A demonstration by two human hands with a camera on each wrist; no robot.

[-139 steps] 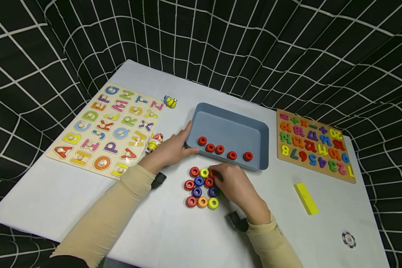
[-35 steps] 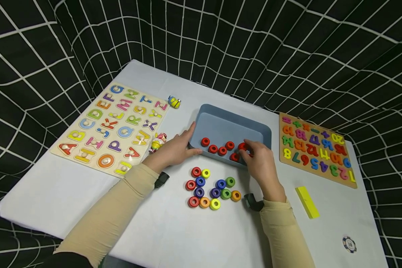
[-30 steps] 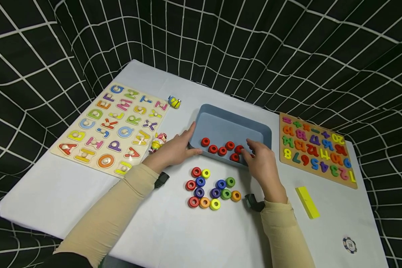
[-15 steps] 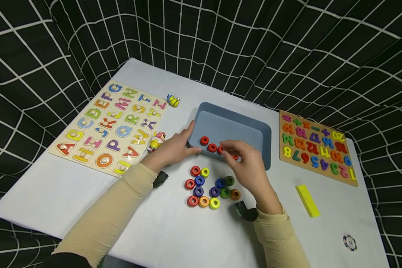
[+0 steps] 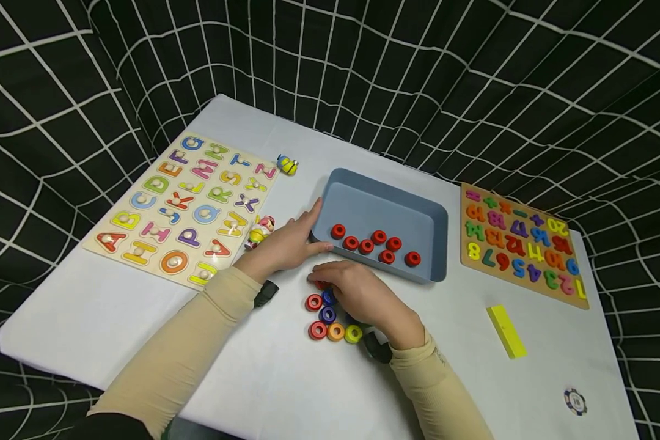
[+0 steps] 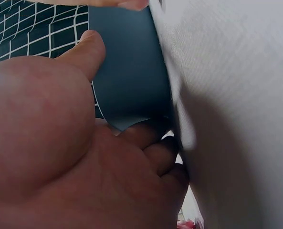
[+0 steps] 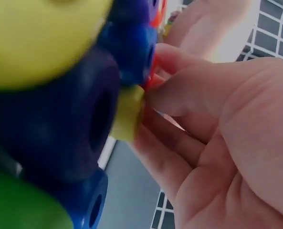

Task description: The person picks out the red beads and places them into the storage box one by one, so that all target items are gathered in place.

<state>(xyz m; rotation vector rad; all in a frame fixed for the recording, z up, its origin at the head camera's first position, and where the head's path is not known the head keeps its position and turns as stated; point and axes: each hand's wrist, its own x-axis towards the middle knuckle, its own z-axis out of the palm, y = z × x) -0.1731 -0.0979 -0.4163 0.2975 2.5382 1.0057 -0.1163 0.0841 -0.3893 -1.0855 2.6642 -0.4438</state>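
My left hand rests against the near-left corner of a blue-grey tray, fingers along its left side and thumb by the front wall. Several red ring-shaped beads lie inside, toward the tray's near side. In front of the tray, my right hand pinches a red bead between thumb and index finger at the far-left end of a bead cluster. The right wrist view shows that red bead beside a yellow bead. My right hand hides part of the cluster in the head view.
A wooden alphabet board lies left, with a small figurine and a blue-yellow toy near its edge. A number board, a yellow block and a poker chip are on the right.
Red beads have gone from the cluster into the tray, where my right hand let one go about a second ago. It has since moved left to another red bead. The left hand stayed put.
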